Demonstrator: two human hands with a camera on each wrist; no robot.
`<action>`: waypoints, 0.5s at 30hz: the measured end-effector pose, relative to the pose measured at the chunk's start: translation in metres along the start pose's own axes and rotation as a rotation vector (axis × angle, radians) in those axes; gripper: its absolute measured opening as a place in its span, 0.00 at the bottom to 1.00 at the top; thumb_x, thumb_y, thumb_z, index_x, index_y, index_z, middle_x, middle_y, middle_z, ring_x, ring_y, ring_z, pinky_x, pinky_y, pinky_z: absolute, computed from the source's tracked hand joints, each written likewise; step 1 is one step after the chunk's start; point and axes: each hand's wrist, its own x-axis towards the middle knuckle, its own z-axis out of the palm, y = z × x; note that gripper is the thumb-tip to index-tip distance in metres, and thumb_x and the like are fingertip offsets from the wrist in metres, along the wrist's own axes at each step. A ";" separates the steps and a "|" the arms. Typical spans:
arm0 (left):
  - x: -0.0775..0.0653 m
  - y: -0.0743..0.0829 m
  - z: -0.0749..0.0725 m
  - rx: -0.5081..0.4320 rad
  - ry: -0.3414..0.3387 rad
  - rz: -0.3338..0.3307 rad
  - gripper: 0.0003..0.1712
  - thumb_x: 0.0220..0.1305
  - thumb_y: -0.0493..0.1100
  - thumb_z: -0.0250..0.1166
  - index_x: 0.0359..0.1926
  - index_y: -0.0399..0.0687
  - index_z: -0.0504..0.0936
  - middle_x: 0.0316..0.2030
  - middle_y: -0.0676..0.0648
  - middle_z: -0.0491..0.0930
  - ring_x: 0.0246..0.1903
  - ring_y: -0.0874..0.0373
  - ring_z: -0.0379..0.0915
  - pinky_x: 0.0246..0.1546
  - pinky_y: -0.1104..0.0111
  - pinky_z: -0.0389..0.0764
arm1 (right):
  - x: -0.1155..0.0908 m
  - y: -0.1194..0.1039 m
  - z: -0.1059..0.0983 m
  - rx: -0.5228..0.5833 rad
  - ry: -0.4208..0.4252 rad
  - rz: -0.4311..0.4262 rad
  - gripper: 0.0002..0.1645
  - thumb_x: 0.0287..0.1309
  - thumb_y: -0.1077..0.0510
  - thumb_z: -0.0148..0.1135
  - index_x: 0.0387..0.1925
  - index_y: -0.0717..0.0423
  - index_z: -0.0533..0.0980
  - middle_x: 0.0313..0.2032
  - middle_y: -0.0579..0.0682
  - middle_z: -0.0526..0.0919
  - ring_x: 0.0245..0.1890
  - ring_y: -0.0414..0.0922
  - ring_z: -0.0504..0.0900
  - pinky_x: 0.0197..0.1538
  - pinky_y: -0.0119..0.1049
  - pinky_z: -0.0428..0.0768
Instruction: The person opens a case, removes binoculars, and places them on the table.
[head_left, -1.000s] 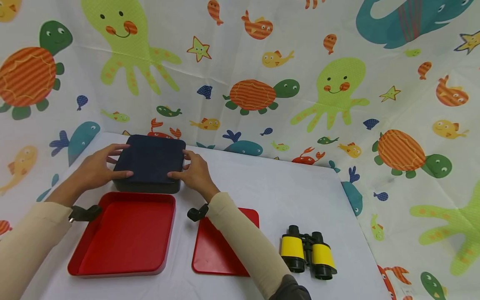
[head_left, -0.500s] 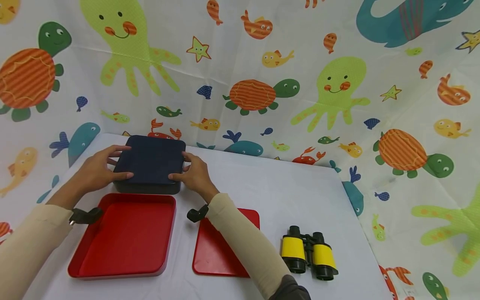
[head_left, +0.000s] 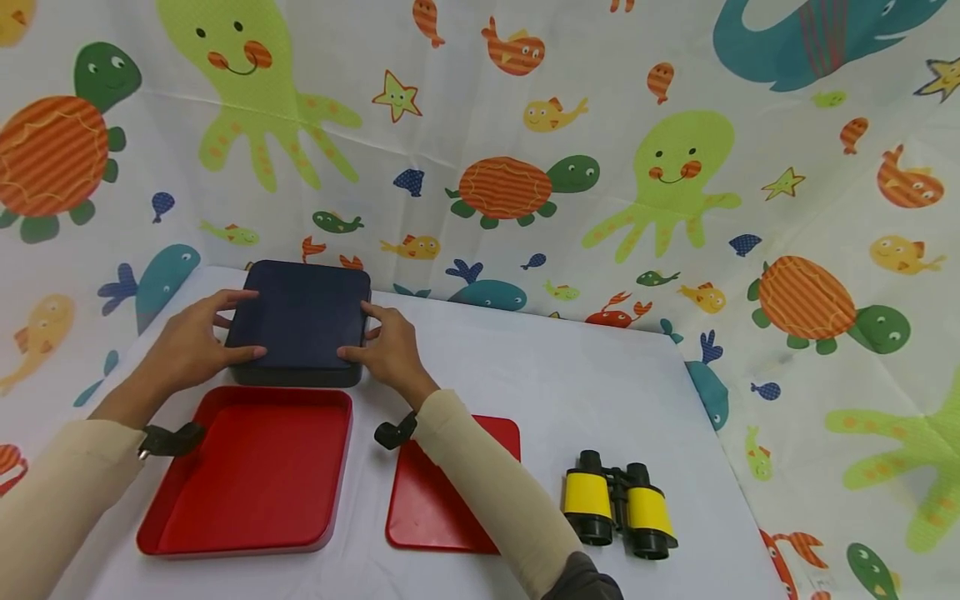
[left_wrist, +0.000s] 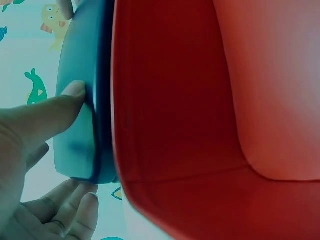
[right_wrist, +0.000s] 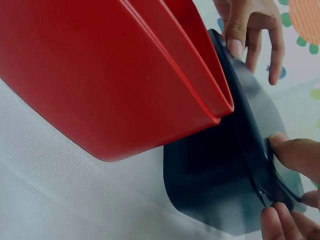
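Note:
At the back left of the table, a dark navy square box (head_left: 296, 377) bears a flat navy lid (head_left: 303, 312). My left hand (head_left: 191, 337) grips the lid's left side, thumb on the top near the front corner and fingers at the edge. On the opposite side my right hand (head_left: 392, 346) pinches the lid, its thumb over the top and fingers below the rim, as the right wrist view shows. The lid's far edge stands raised, while its front edge sits close over the box (right_wrist: 200, 175). The inside of the box is hidden.
Directly in front of the box stands a red open tray (head_left: 240, 475) with raised walls. A flat red lid (head_left: 431, 508) lies right of it, partly under my right forearm. Yellow-and-black binoculars (head_left: 618, 504) lie farther right. A sea-animal printed curtain (head_left: 517, 100) hangs behind the white table (head_left: 540, 375).
The far edge of the navy lid has lifted off the box, tilting up. Both hands keep nearly the same places on it. The red tray, red lid and binoculars have stayed put.

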 end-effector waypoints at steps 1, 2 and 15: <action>-0.001 0.000 0.000 0.000 0.002 -0.003 0.60 0.58 0.49 0.81 0.83 0.47 0.56 0.71 0.20 0.63 0.63 0.21 0.66 0.47 0.34 0.86 | -0.001 0.000 0.000 0.006 0.003 -0.003 0.52 0.53 0.54 0.84 0.77 0.35 0.70 0.69 0.47 0.78 0.49 0.40 0.84 0.43 0.26 0.87; -0.002 0.001 0.001 -0.002 0.004 -0.005 0.60 0.59 0.49 0.81 0.83 0.46 0.56 0.71 0.20 0.63 0.63 0.21 0.66 0.47 0.34 0.86 | -0.002 -0.001 -0.001 0.014 0.006 -0.004 0.52 0.53 0.55 0.84 0.77 0.35 0.70 0.69 0.47 0.78 0.48 0.39 0.84 0.42 0.26 0.87; -0.012 0.026 0.000 -0.009 0.081 0.050 0.59 0.58 0.53 0.81 0.82 0.44 0.58 0.68 0.21 0.66 0.58 0.22 0.71 0.49 0.32 0.84 | -0.012 0.001 -0.024 0.091 0.111 -0.058 0.47 0.54 0.52 0.84 0.75 0.35 0.74 0.65 0.45 0.81 0.44 0.37 0.84 0.41 0.27 0.86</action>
